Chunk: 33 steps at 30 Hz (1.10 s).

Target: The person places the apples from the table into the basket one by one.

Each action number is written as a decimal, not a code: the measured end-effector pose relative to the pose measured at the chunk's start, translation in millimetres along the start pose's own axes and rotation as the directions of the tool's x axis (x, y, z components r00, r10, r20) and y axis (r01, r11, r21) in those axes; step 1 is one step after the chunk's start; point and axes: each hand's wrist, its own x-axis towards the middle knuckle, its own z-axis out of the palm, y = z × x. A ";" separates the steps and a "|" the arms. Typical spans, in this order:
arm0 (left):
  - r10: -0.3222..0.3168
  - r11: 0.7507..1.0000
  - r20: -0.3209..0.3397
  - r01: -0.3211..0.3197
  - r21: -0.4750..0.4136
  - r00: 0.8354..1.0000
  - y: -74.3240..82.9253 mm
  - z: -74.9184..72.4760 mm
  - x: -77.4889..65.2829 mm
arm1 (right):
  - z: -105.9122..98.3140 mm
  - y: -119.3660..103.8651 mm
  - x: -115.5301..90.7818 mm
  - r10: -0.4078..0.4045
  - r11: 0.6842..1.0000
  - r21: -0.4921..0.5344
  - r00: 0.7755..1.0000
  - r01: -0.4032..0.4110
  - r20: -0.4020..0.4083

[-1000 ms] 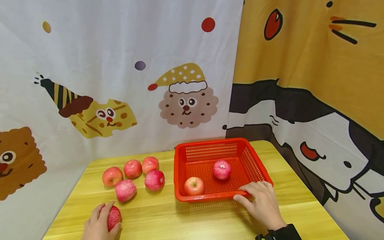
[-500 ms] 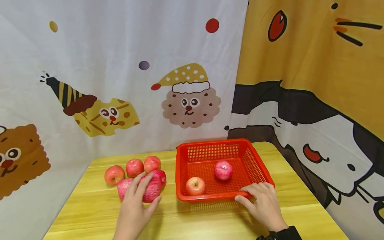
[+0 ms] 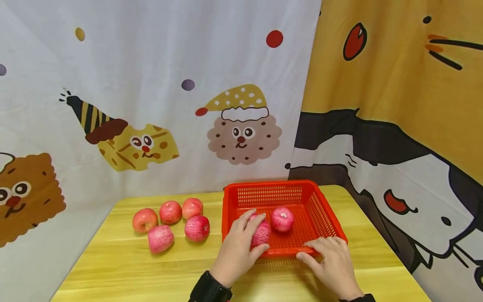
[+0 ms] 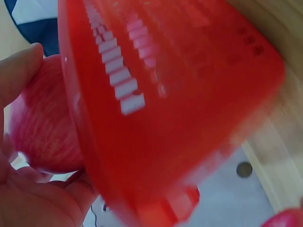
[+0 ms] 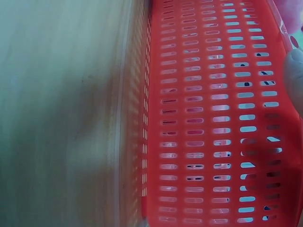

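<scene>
My left hand point(image 3: 235, 247) holds a red apple point(image 3: 261, 233) between fingers and thumb, over the front left part of a red plastic basket point(image 3: 269, 184). In the left wrist view that apple point(image 4: 45, 118) shows just past the basket rim. Another apple point(image 3: 282, 219) sits on the basket floor, stem end up. The paler apple at the front left of the basket is hidden behind my left hand. My right hand point(image 3: 332, 262) grips the front rim near its right corner, fingers over it and thumb outside. The slotted basket wall point(image 5: 203, 118) fills much of the right wrist view.
Several apples lie grouped on the left of the wooden table point(image 3: 151, 277), among them a striped one point(image 3: 160, 239) at the front and a darker one point(image 3: 197, 228) on the right. A printed cartoon curtain point(image 3: 151, 84) hangs close behind the table and along its right side.
My left hand has carried its apple from the table's front left, past the grouped apples, rightward to over the basket. My right hand stays on the rim. The view has shifted slightly.
</scene>
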 end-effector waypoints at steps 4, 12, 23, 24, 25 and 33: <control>0.012 1.000 0.041 -0.012 0.007 0.999 8.0 13.8 4.8 | 0.3 1.0 -1.6 0.005 1.000 0.003 1.000 -0.005 0.003; -0.012 0.999 0.080 0.009 0.041 0.997 10.6 32.1 10.0 | 0.5 1.1 -1.6 -0.003 1.000 0.002 1.000 0.003 0.007; 0.143 0.963 0.190 -0.181 0.200 0.971 13.6 44.7 12.7 | -0.2 0.9 -0.3 0.005 1.000 0.024 1.000 -0.005 0.005; 0.150 0.959 0.189 -0.189 0.210 0.971 13.5 45.4 12.1 | 0.1 0.9 -0.3 0.004 1.000 0.025 1.000 -0.004 0.007; 0.147 0.959 0.182 -0.185 0.214 0.972 13.4 45.6 11.6 | 0.3 1.1 -0.2 0.003 1.000 0.027 1.000 -0.003 0.009; 0.176 0.954 0.142 -0.204 0.221 0.974 11.3 47.0 10.0 | 1.7 2.5 -1.1 0.002 1.000 0.014 1.000 -0.002 0.005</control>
